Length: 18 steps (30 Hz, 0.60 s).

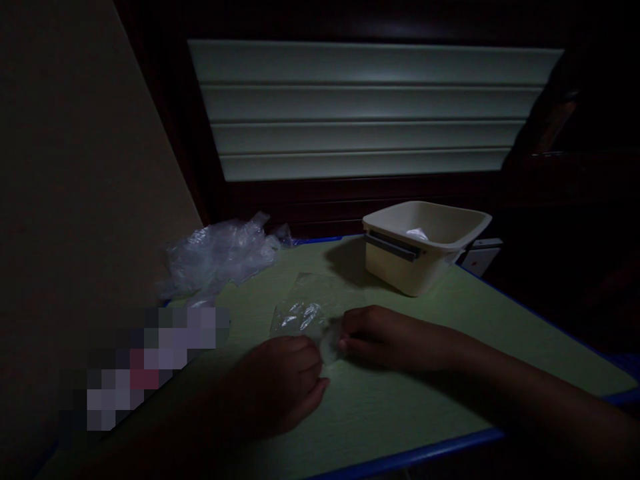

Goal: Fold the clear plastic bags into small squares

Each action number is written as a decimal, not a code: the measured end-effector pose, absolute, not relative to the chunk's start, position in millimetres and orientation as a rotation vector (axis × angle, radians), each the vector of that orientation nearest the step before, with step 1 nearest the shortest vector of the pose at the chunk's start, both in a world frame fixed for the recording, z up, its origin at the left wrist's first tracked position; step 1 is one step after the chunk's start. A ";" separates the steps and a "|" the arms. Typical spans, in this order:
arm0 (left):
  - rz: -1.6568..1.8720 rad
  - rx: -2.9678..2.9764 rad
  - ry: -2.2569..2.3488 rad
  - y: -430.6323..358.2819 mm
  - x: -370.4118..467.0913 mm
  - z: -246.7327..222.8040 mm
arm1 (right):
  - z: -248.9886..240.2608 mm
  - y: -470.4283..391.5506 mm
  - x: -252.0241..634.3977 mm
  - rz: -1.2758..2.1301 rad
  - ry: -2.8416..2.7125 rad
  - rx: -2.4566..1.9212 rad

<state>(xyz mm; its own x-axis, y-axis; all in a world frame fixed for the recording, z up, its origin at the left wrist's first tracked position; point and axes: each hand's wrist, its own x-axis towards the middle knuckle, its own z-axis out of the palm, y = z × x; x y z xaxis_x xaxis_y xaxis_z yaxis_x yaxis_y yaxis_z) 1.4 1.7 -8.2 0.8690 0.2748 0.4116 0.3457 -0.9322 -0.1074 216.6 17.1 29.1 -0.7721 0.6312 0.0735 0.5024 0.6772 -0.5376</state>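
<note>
A clear plastic bag (313, 303) lies flat and glossy on the light green table top, between and beyond my hands. My right hand (380, 337) comes in from the right, thumb and fingertips closed on a whitish, bunched near corner of the bag. Close beside it, my left hand (285, 383) has its fingers curled over the near edge of the bag, with the thumb pointing right. Dim light hides the undersides of the left fingers.
A cream plastic bin (395, 270) with a dark grey handle stands at the back right, a bit of clear plastic inside. Crumpled clear bags (220, 253) are heaped at the back left. A blurred-out item (165, 360) lies along the left edge. Behind is a slatted panel (365, 110).
</note>
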 end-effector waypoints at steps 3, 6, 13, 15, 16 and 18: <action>-0.580 -2.865 -0.500 1.2 1.6 -7.7 | 24.7 17.1 213.8 0.718 -2.566 -1.039; -0.590 -2.872 -0.500 1.1 2.4 -6.6 | 20.5 16.9 212.2 0.722 -2.478 -1.149; -0.569 -2.863 -0.502 0.8 3.8 -5.5 | 18.8 12.7 210.3 0.616 -2.414 -1.295; -0.549 -2.851 -0.513 0.5 3.8 -5.3 | 17.9 11.9 209.6 0.602 -2.416 -1.299; -0.545 -2.845 -0.518 0.4 3.8 -5.1 | 17.3 11.8 209.3 0.594 -2.416 -1.299; -0.555 -2.843 -0.522 0.1 4.1 -4.2 | 16.2 12.1 208.7 0.577 -2.425 -1.296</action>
